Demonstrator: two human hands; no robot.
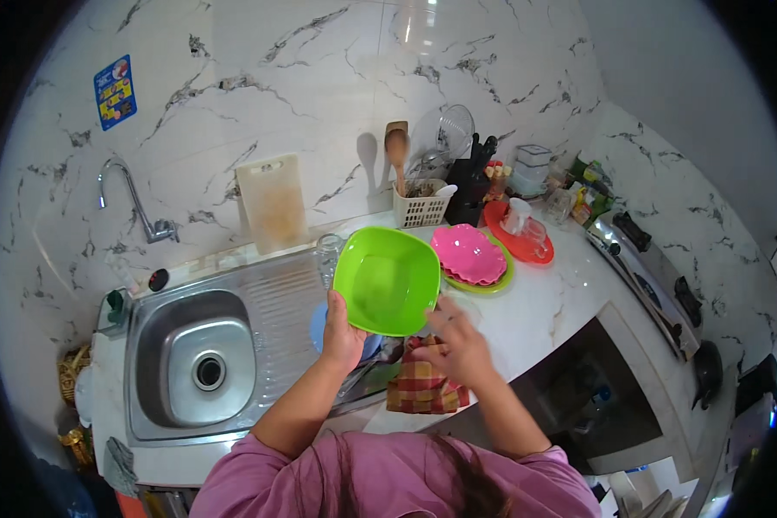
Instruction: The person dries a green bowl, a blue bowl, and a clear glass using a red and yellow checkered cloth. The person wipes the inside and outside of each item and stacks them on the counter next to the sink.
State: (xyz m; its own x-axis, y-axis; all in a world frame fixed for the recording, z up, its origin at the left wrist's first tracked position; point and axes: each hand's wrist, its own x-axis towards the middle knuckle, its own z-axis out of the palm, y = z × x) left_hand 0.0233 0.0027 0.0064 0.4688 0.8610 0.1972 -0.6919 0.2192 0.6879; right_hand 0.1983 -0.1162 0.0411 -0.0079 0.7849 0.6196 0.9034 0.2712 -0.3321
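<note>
A bright green square plastic bowl (386,281) is held up over the drainboard's right end, its inside facing me. My left hand (345,333) grips its lower left rim with the thumb on the outer side. Close to the bowl's lower right corner is my right hand (456,343), blurred, with its fingers spread; whether a fingertip touches the rim I cannot tell. Under that hand a red-and-yellow checked cloth (421,385) lies at the counter's front edge. Partly hidden behind the bowl and my left hand is a blue dish (318,327). A clear glass (329,252) stands left of the bowl.
Left is a steel sink (194,356). Pink scalloped bowls (469,254) sit on a green plate (502,281); a red tray (537,252) holds cups. Behind stand a utensil basket (421,210), a knife block (464,194) and a cutting board (273,204). A gas stove (647,278) is right.
</note>
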